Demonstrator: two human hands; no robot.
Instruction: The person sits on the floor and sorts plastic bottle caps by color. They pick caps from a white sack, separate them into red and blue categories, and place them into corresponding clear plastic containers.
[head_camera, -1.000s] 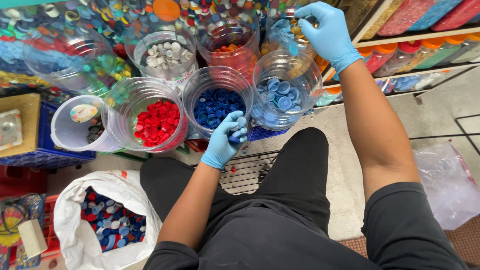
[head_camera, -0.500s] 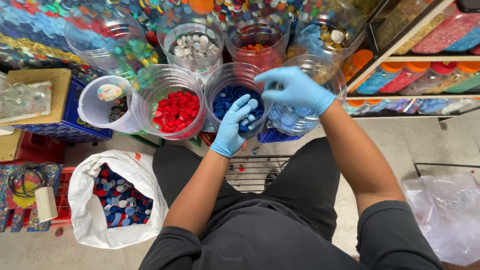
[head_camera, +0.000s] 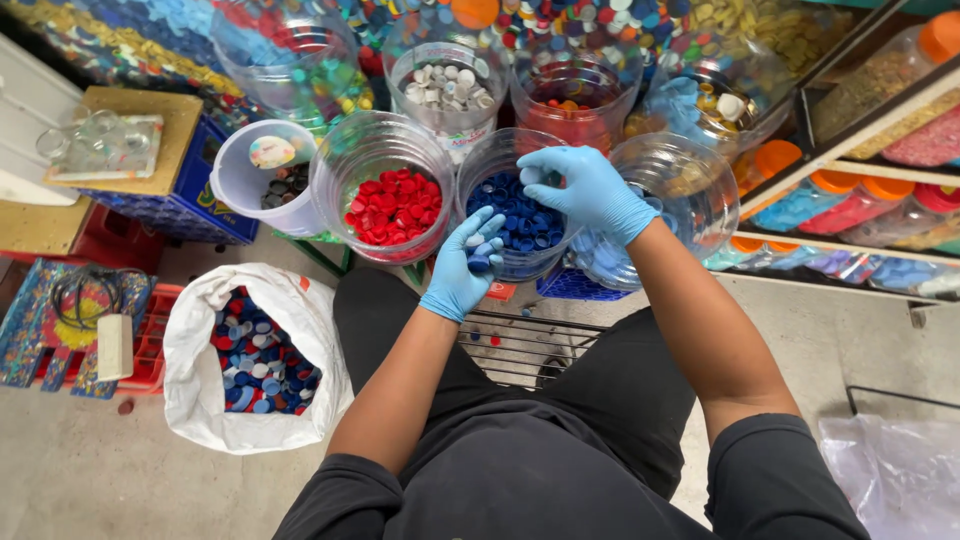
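Both my hands wear blue gloves. My left hand (head_camera: 462, 268) is cupped around a few blue bottle caps, at the near rim of a clear jar of dark blue caps (head_camera: 520, 222). My right hand (head_camera: 585, 190) hovers over that same jar, its fingertips pinching a small pale cap. A jar of red caps (head_camera: 392, 208) stands just left of it. A clear jar with light blue caps (head_camera: 690, 190) stands to the right, under my right wrist.
Behind stand jars of white caps (head_camera: 445, 82) and red-orange caps (head_camera: 575, 100), plus a white bucket (head_camera: 262, 175) on the left. A white sack of mixed caps (head_camera: 250, 360) lies by my left knee. Shelves with cap-filled bottles (head_camera: 860, 200) run along the right. A wire rack (head_camera: 525, 345) sits between my legs.
My right hand came back from the far jars and moved left, from above the light blue jar to above the dark blue one. My left hand stayed at the jar's near rim.
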